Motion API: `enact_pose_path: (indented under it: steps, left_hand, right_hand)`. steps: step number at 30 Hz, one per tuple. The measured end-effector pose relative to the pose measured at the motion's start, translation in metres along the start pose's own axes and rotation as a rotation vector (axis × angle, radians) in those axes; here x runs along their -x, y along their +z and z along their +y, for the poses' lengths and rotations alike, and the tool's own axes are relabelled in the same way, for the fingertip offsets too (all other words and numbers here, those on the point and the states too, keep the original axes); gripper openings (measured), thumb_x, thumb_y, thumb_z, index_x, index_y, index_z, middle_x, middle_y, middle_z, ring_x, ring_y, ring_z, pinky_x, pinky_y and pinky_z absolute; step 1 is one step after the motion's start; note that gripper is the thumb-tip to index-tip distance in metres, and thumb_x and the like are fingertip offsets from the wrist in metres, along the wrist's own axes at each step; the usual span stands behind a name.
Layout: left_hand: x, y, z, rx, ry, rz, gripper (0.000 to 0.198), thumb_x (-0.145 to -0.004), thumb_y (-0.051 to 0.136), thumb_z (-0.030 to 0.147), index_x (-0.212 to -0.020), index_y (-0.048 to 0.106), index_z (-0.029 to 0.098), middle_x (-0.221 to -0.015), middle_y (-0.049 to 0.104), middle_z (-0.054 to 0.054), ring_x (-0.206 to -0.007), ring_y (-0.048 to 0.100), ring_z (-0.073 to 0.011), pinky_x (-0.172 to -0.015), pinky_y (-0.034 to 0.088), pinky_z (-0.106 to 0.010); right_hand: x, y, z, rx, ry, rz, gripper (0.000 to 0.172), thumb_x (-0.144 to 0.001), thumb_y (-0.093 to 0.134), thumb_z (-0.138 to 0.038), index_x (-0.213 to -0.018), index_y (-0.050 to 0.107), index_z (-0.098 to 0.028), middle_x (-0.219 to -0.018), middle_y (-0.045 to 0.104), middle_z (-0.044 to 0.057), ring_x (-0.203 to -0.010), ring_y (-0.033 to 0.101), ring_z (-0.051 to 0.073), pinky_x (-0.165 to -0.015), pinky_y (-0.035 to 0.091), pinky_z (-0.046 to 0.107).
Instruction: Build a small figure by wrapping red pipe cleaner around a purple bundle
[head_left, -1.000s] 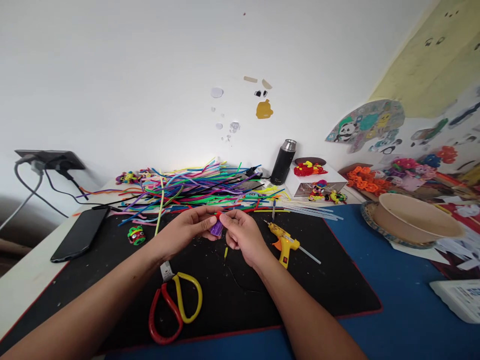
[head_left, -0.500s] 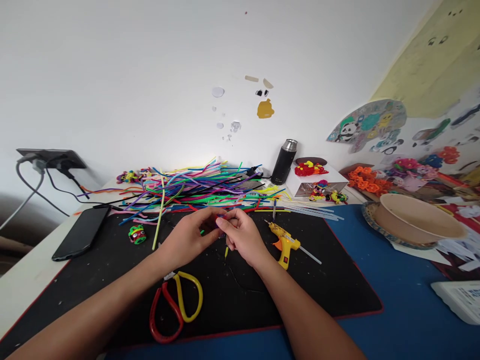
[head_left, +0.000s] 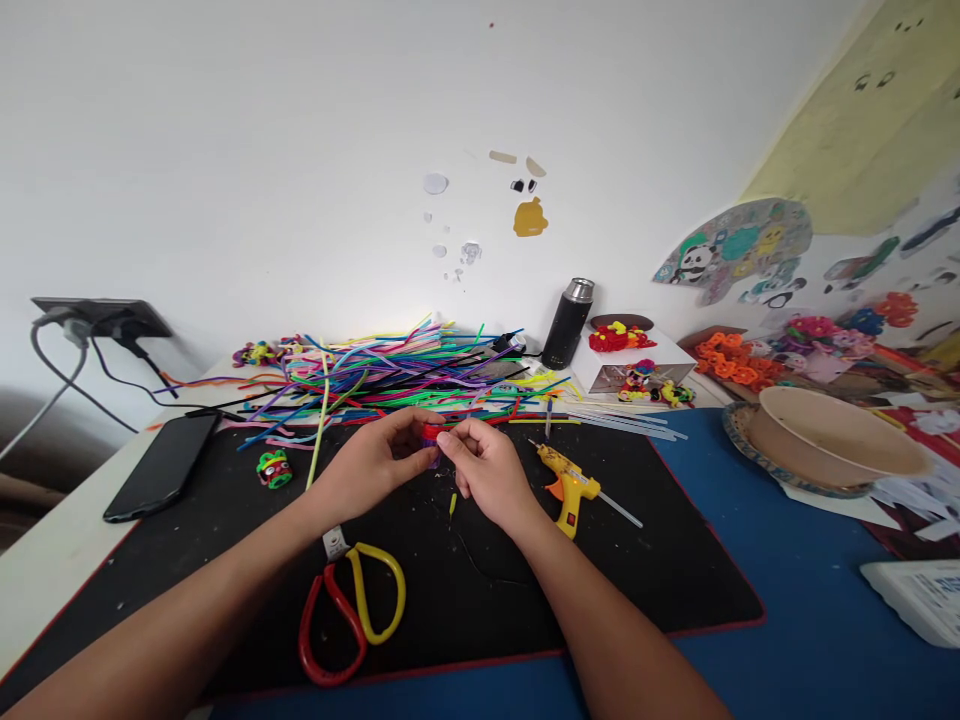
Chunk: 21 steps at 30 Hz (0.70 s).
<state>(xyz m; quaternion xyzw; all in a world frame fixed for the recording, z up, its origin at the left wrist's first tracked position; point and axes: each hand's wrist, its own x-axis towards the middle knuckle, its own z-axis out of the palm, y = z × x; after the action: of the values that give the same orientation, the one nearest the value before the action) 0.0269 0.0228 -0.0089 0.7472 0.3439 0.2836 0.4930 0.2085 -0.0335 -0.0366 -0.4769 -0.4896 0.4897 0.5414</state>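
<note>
Along the wall runs a big tangle of colored stems (head_left: 405,375), with a black flask (head_left: 566,330) standing at its right end. Phone (head_left: 161,468) at far left on the black mat's (head_left: 637,590) edge, a small green-and-red figure (head_left: 274,470) near it, a broad bowl (head_left: 840,435) over on the right. Close quarters in the middle: the scissors (head_left: 358,595) lie right by the left forearm, which hides their blades, and the yellow glue gun (head_left: 574,487) sits just beside the right wrist. Below the fingers lies a yellow-tipped wire (head_left: 453,504).

And there's the change! Half a second ago the purple-and-red piece (head_left: 430,437) is almost buried in the fingers; now its red top and purple side show, and the scissors' pivot shows more fully. Everything around lies as before.

To the hands: the piece is up between them, above the mat. The left hand (head_left: 379,460) curves around it, thumb and fingers gripping; the right hand (head_left: 489,465), fingers curled, pinches its right edge between thumb and forefinger.
</note>
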Motion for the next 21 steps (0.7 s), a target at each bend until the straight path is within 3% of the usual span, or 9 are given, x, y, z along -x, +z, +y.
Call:
enact_pose_path:
  steps: [15, 21]
  left_hand:
    - [-0.005, 0.0, -0.004, 0.055, -0.047, 0.037, 0.041, -0.082, 0.079, 0.042, -0.114, 0.069, 0.019, -0.087, 0.072, -0.003, -0.077, 0.066, -0.0188, -0.07, 0.053, -0.031]
    - [-0.006, 0.0, 0.006, 0.178, -0.079, 0.024, 0.046, -0.077, 0.085, 0.047, -0.11, 0.07, 0.019, -0.083, 0.07, -0.002, -0.076, 0.067, -0.0199, -0.07, 0.057, -0.034]
  right_hand:
    - [0.001, 0.001, -0.004, 0.043, -0.004, 0.069, 0.037, -0.09, 0.069, -0.056, -0.079, 0.061, -0.022, -0.047, 0.047, -0.008, -0.038, 0.041, 0.011, -0.042, 0.029, 0.025]
    - [0.0, -0.001, -0.005, 0.037, 0.005, 0.064, 0.039, -0.089, 0.07, -0.058, -0.079, 0.061, -0.022, -0.047, 0.047, -0.008, -0.038, 0.041, 0.011, -0.042, 0.029, 0.025]
